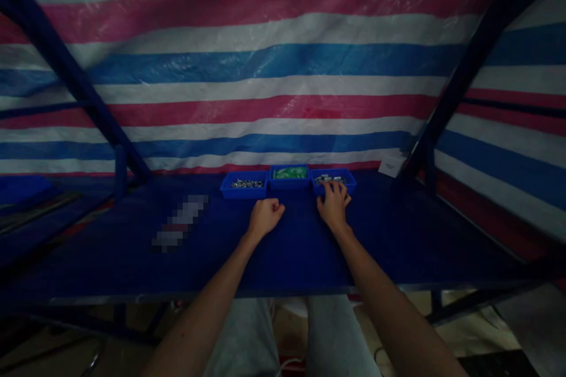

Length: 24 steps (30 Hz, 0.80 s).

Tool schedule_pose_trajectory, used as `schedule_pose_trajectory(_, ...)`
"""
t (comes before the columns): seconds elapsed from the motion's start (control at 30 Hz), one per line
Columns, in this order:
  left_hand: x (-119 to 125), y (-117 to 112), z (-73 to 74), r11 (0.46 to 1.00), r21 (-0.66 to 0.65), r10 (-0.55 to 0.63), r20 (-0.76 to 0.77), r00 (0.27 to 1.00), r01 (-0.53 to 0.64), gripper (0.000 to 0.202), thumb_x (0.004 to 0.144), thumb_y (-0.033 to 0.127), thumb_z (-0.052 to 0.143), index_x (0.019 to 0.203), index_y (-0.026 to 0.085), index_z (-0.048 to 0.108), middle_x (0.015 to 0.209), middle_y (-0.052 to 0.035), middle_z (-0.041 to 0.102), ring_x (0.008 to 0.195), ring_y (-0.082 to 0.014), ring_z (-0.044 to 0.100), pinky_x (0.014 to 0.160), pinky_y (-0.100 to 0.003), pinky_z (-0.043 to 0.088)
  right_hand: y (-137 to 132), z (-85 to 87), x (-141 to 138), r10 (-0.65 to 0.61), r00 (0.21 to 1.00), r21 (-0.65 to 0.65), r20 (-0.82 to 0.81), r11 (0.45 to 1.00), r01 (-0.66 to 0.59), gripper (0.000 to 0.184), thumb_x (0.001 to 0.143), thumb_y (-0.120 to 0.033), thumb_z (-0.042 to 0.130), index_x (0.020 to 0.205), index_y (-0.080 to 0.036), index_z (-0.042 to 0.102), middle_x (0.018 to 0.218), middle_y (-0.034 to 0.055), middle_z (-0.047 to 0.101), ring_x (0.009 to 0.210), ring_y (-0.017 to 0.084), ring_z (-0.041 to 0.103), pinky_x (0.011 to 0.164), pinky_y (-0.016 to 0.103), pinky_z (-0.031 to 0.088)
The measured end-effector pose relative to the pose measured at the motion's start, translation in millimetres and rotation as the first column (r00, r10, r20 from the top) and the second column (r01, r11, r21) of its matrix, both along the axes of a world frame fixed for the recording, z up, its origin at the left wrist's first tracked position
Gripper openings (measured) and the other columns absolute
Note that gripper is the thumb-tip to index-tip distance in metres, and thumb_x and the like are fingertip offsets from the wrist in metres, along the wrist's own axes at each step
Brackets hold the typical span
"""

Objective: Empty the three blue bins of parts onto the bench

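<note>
My left hand [265,216] is closed in a fist over the blue table; whatever it may hold is hidden inside the fingers. My right hand [333,205] reaches to the right blue bin [352,180], its fingers apart and bent over the front rim, among small metal parts [328,178] in the bin. No part shows clearly in its grasp. Beside it, the middle blue bin [289,184] has green pieces [289,172] in it. Small shiny metal parts [246,184] fill the bottom of the left blue bin [243,193], just beyond my left hand.
The blue table [292,265] has its front edge close to my legs. A blurred-out item [180,224] lies on the left. A white card [391,165] stands at the back right. Blue metal posts rise on both sides, before a striped plastic sheet [283,62].
</note>
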<state>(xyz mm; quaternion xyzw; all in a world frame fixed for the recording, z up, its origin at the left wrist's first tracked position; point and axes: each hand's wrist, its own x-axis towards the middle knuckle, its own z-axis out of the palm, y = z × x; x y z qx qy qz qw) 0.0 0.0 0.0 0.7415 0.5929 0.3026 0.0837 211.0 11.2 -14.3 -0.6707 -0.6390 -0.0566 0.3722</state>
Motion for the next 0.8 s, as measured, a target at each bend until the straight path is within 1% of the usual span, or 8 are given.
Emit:
schedule_pose_trajectory(0.13, 1, -4, 3.7, 0.997, 0.077, 0.017, -0.03, 0.999, -0.015, 0.025, 0.082, 0.03, 0.055, 0.059, 0.02, 0.049, 0.054, 0.0039, 0.051, 0.055, -0.0132, 0.05, 0.054, -0.023, 0.033, -1, 0.6, -2, -0.02, 0.999, 0.003, 0.031, 1.0, 0.02, 0.042, 0.082, -0.015, 0.053, 0.123, -0.023, 0.057, 0.13, 0.0138, 0.053, 0.123, 0.032, 0.035, 0.094, 0.053, 0.027)
schedule_pose_trajectory(0.2, 2, -7, 6.5, 0.987, 0.15, 0.063, -0.045, 0.997, -0.055, 0.017, 0.083, 0.028, 0.055, 0.068, 0.02, 0.054, 0.066, 0.0011, 0.057, 0.069, -0.0162, 0.056, 0.065, -0.024, 0.04, -2, 1.4, -3, -0.026, 0.999, 0.003, 0.046, 1.0, 0.026, 0.04, 0.083, -0.015, 0.052, 0.122, -0.023, 0.058, 0.129, 0.0136, 0.054, 0.123, 0.032, 0.036, 0.095, 0.053, 0.025)
schedule_pose_trajectory(0.27, 0, -9, 9.2, 0.967, 0.226, 0.132, -0.058, 0.99, -0.116, 0.008, 0.085, 0.025, 0.053, 0.083, 0.019, 0.057, 0.085, -0.0042, 0.061, 0.09, -0.0205, 0.057, 0.082, -0.029, 0.043, -3, 2.6, -3, -0.03, 0.998, 0.002, 0.053, 1.0, 0.03, 0.038, 0.084, -0.015, 0.052, 0.121, -0.023, 0.058, 0.128, 0.0136, 0.055, 0.122, 0.032, 0.036, 0.095, 0.053, 0.025)
schedule_pose_trajectory(0.33, -6, -10, 11.5, 0.944, 0.28, 0.2, -0.077, 0.977, -0.172, 0.017, 0.085, 0.023, 0.052, 0.099, 0.017, 0.058, 0.106, -0.0098, 0.06, 0.106, -0.0253, 0.052, 0.093, -0.035, 0.04, -3, 4.3, -4, -0.039, 0.998, -0.002, 0.051, 0.999, 0.039, 0.036, 0.085, -0.014, 0.052, 0.119, -0.023, 0.06, 0.126, 0.0132, 0.056, 0.122, 0.032, 0.037, 0.095, 0.053, 0.026)
schedule_pose_trajectory(0.47, -29, -6, 12.9, 0.918, 0.314, 0.301, -0.146, 0.942, -0.244, 0.044, 0.081, 0.021, 0.056, 0.125, 0.015, 0.051, 0.133, -0.0174, 0.047, 0.123, -0.0357, 0.04, 0.096, -0.049, 0.037, -9, 9.5, -4, -0.073, 0.996, -0.009, 0.054, 0.997, 0.073, 0.029, 0.085, -0.014, 0.053, 0.112, -0.022, 0.064, 0.12, 0.013, 0.06, 0.118, 0.032, 0.04, 0.094, 0.052, 0.026)
schedule_pose_trajectory(0.53, -43, -2, 12.0, 0.91, 0.308, 0.348, -0.194, 0.917, -0.28, 0.048, 0.083, 0.025, 0.055, 0.129, 0.014, 0.048, 0.138, -0.0202, 0.044, 0.126, -0.0382, 0.036, 0.096, -0.055, 0.034, -15, 13.4, -4, -0.093, 0.993, -0.014, 0.075, 0.995, 0.095, 0.029, 0.084, -0.013, 0.053, 0.11, -0.022, 0.064, 0.118, 0.0133, 0.061, 0.117, 0.033, 0.041, 0.093, 0.052, 0.026)
schedule_pose_trajectory(0.63, -61, 3, 10.1, 0.914, 0.286, 0.364, -0.267, 0.892, -0.288, 0.045, 0.089, 0.033, 0.049, 0.129, 0.011, 0.048, 0.134, -0.0225, 0.047, 0.125, -0.0387, 0.037, 0.095, -0.06, 0.032, -30, 19.8, -4, -0.095, 0.988, -0.034, 0.118, 0.994, 0.1, 0.034, 0.083, -0.01, 0.053, 0.111, -0.023, 0.065, 0.12, 0.0138, 0.061, 0.117, 0.033, 0.043, 0.092, 0.052, 0.027)
schedule_pose_trajectory(0.8, -78, 4, 11.2, 0.94, 0.266, 0.303, -0.363, 0.881, -0.214, 0.036, 0.09, 0.026, 0.046, 0.122, 0.013, 0.056, 0.125, -0.0201, 0.056, 0.118, -0.0368, 0.043, 0.093, -0.058, 0.031, -63, 25.8, -3, -0.009, 0.992, -0.052, 0.128, 0.999, 0.016, 0.033, 0.084, -0.01, 0.053, 0.109, -0.027, 0.067, 0.117, 0.0099, 0.066, 0.115, 0.033, 0.046, 0.09, 0.054, 0.026)
